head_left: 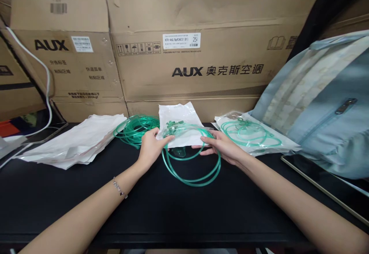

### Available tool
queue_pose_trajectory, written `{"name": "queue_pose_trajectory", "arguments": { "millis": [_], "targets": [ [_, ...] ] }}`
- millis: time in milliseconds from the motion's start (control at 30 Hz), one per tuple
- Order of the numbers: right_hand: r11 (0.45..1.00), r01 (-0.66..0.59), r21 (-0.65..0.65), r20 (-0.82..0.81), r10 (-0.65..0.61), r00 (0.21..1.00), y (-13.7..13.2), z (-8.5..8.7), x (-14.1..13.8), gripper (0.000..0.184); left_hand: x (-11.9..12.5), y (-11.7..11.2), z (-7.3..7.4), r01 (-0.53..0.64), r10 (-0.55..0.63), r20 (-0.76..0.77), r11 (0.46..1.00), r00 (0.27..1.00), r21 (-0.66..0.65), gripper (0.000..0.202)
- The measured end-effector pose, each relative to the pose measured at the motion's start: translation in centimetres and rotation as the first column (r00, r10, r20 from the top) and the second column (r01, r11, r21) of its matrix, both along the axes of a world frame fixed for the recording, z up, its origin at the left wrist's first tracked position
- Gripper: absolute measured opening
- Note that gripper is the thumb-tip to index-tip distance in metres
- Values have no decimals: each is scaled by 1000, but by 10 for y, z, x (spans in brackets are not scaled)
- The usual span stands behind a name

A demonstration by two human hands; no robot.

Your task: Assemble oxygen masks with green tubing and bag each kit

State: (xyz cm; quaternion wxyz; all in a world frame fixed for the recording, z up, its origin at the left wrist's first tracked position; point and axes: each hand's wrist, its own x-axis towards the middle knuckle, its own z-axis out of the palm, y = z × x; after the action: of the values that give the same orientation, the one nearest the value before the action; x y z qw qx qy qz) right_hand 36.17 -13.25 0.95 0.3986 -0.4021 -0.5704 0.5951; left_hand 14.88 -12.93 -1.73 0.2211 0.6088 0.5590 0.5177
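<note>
In the middle, above the black table, a white pouch [180,112] with a transparent front is held up. A coil of green transparent tubing [198,183] hangs partly out of its lower edge; darker green fittings [173,124] show near its centre. My left hand [150,147] pinches the pouch's left edge, thumb in front. My right hand [226,146] closes on the coil's right side, thumb over the tubing and fingers behind it. Behind my left hand lies a pile of loose green tubing [135,127]. A small transparent green piece [179,152] shows below the pouch, partly hidden.
White pouches [83,138] are stacked at left. Packed pouches with green tubing [248,132] lie at right, near a light blue backpack [323,104] and a dark tablet-like device [328,186]. Cardboard boxes [190,84] stand along the back. A white cable [47,81] hangs left.
</note>
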Motion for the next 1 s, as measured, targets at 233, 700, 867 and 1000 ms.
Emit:
{"name": "queue_pose_trajectory", "arguments": {
  "millis": [233,700,867,1000],
  "targets": [
    [985,162,54,129,-168,977,8,-6,4,22,16,-23,17,195,-147,205,952,968,-238,37],
    [962,-244,-120,-76,236,969,3,12,18,25,7,-15,6,159,-131,238,982,962,-104,37],
    [985,-123,-120,-6,123,992,8,6,17,21,9,-19,8,142,-126,172,986,977,-83,39],
    [989,-68,-132,53,76,996,10,0,15,22,14,-25,18,269,-203,293,942,934,-203,45]
  ]
}}
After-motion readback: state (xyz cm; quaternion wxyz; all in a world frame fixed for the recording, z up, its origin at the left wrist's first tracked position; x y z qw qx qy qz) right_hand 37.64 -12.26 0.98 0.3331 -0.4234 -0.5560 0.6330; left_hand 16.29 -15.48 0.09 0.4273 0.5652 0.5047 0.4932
